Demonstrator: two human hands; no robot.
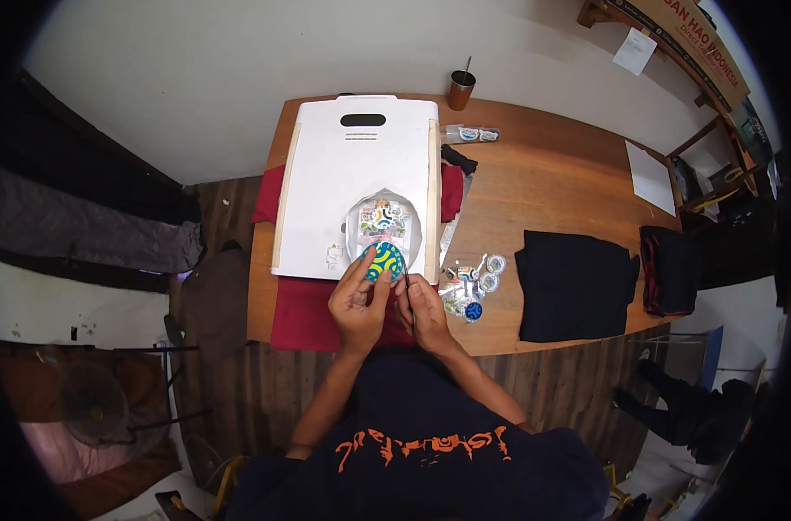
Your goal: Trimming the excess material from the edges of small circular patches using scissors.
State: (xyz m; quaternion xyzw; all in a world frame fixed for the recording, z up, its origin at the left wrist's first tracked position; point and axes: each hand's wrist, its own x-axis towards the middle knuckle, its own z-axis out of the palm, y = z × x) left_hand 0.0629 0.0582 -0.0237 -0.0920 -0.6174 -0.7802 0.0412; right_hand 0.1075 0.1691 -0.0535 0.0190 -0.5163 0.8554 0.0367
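Note:
My left hand (358, 304) pinches a round teal and yellow patterned sticker (381, 263) by its edge. My right hand (424, 314) is closed on a thin dark tool (406, 280), upright against the sticker's right side; its exact kind is hidden by the fingers. Both hands are over the near edge of a white board (321, 174) with a slot handle. Just beyond the sticker, a roundish pale-rimmed area (350, 227) on the board holds printed clear stickers (383, 215). Maroon cloth (304, 317) lies under the board and sticks out on both sides.
Right of my hands, more round stickers (491, 273) and clear packets (461, 300) lie on the wooden table (551, 174). Folded black cloth (577, 286) and a dark bundle (669, 271) sit farther right. A brown cup (461, 91) stands at the back, near a clear sticker strip (471, 135).

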